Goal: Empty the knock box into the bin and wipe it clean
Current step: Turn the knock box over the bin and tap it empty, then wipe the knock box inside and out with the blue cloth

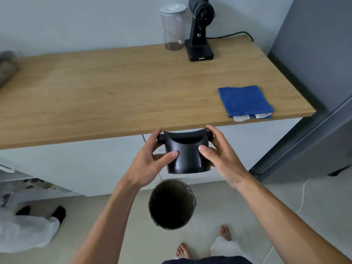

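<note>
I hold a black knock box (185, 156) upright in the air, just in front of the counter's edge and above the bin. My left hand (150, 161) grips its left side and my right hand (219, 155) grips its right side, thumbs on the near wall. Its bar ends stick out past my fingers. The inside of the box is hidden. Below it on the floor stands a round bin (172, 204) with a dark liner, open at the top. A folded blue cloth (245, 101) lies on the wooden counter at the right, near its front edge.
The wooden counter (114, 88) carries a black grinder (200, 31) and a glass jar (173, 27) at the back. A grey fridge (314, 73) stands at the right. A white bag (24, 231) lies on the floor at left. My bare feet (224, 233) are near the bin.
</note>
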